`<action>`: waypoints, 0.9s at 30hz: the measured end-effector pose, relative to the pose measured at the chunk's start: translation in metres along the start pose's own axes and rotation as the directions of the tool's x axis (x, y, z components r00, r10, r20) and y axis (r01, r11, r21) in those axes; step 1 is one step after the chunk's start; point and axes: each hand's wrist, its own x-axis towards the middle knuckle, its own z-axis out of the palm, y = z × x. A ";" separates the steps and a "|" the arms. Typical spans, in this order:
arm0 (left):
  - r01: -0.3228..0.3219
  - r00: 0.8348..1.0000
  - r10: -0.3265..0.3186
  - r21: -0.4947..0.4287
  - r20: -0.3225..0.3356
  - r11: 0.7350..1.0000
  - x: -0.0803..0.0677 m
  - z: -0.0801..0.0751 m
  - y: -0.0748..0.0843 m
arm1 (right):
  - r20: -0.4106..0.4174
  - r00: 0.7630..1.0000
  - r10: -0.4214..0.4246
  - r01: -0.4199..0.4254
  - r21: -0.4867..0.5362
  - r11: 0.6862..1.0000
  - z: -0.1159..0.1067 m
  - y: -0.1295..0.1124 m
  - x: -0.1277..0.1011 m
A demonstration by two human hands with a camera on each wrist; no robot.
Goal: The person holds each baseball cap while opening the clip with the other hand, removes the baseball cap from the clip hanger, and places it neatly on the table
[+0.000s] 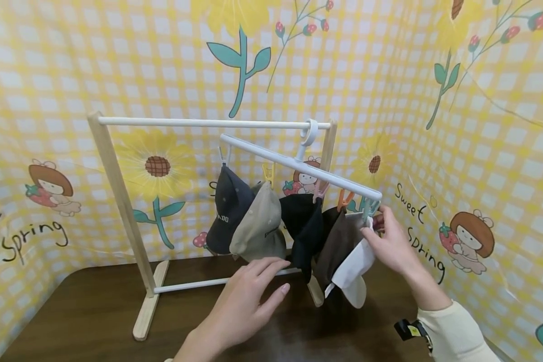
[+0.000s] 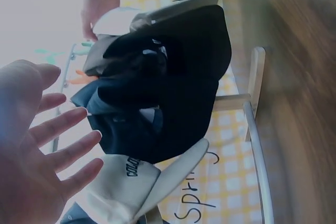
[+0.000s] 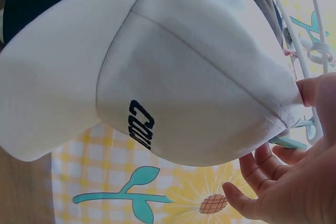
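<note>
A white hanger bar [image 1: 262, 150] hangs tilted, its right end lower, with several caps clipped under it. At that end a teal clip [image 1: 369, 207] meets the top of a white cap [image 1: 354, 265]. My right hand [image 1: 392, 242] pinches this cap near the clip; dark lettering shows on the cap's front [image 3: 194, 87]. Beside it hang a brown cap [image 1: 336, 247], a black cap [image 1: 302, 218], a beige cap [image 1: 257, 221] and a dark grey cap [image 1: 228, 203]. My left hand [image 1: 249, 294], fingers extended and holding nothing, is in front of the beige and black caps.
The hanger's ring hook [image 1: 310, 132] loops over the top rail [image 1: 199, 122] of a wooden-legged rack [image 1: 124, 201]. The rack stands on a dark brown table [image 1: 86, 296]. Behind and to the right is yellow checked cloth [image 1: 163, 65] printed with flowers.
</note>
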 end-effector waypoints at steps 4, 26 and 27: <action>-0.001 1.000 0.002 -0.035 0.018 0.999 0.003 0.006 0.006 | 0.003 1.000 0.003 -0.003 0.006 1.000 -0.001 0.002 -0.003; 0.048 0.991 -0.032 -0.119 0.131 0.992 0.014 0.033 0.019 | 0.052 0.998 0.032 -0.035 0.076 0.996 -0.001 -0.015 -0.010; 0.048 0.991 -0.032 -0.115 0.131 0.992 0.014 0.033 0.019 | 0.054 0.998 0.030 -0.034 0.077 0.996 -0.001 -0.016 -0.010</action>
